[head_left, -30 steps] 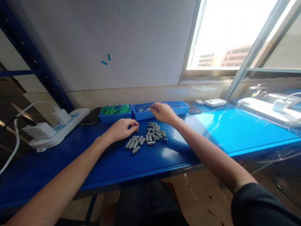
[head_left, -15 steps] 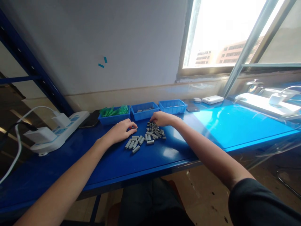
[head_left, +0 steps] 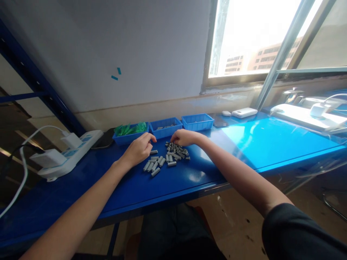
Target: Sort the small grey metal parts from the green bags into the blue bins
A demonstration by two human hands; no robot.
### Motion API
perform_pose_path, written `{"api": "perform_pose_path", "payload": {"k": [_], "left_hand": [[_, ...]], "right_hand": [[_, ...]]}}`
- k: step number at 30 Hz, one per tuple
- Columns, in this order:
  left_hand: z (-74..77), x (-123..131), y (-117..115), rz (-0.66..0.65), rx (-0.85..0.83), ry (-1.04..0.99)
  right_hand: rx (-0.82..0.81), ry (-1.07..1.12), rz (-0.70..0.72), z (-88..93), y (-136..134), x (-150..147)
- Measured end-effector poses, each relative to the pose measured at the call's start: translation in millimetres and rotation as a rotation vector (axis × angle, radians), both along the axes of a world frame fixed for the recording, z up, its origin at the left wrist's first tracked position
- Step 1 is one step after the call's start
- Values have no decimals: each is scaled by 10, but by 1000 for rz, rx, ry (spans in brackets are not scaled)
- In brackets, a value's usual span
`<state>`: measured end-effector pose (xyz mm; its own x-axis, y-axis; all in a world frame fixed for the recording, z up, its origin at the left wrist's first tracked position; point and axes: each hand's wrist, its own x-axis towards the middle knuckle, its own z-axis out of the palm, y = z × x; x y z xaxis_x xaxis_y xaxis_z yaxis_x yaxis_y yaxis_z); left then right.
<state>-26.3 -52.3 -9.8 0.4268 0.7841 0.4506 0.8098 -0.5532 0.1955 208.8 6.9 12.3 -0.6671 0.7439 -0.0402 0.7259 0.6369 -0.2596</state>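
Note:
My left hand (head_left: 138, 148) hovers at the left of the metal parts, its thumb and index finger apart with nothing between them. Just below those fingertips a grey metal cylinder (head_left: 153, 152) lies on the blue table. Several more such cylinders (head_left: 151, 165) lie side by side in a loose group nearer the front edge. My right hand (head_left: 185, 137) reaches down at the back of a heap of small metal parts (head_left: 177, 151), fingers closed together. Whatever its fingertips pinch is hidden. The heap mixes cylinders with smaller, darker pieces.
Three blue bins stand along the back: one with green plastic bags (head_left: 131, 128), a middle bin (head_left: 166, 133) with metal parts, and a right bin (head_left: 197, 124). A white power strip (head_left: 73, 155) sits at left, a white power bank (head_left: 244, 113) at back right.
My left hand has let go of a metal cylinder, which now lies on the table, and its fingers have lifted off. My right hand stays at the heap's back.

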Motion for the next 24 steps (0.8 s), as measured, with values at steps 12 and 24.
{"api": "perform_pose_path", "payload": {"k": [12,24], "left_hand": [[-12,63,-52,-36,-118,166],[31,122,79,-38,-158,206]], "right_hand": [[27,-31,3,47,-65,13],[648,591,-473,374,129,663]]}}
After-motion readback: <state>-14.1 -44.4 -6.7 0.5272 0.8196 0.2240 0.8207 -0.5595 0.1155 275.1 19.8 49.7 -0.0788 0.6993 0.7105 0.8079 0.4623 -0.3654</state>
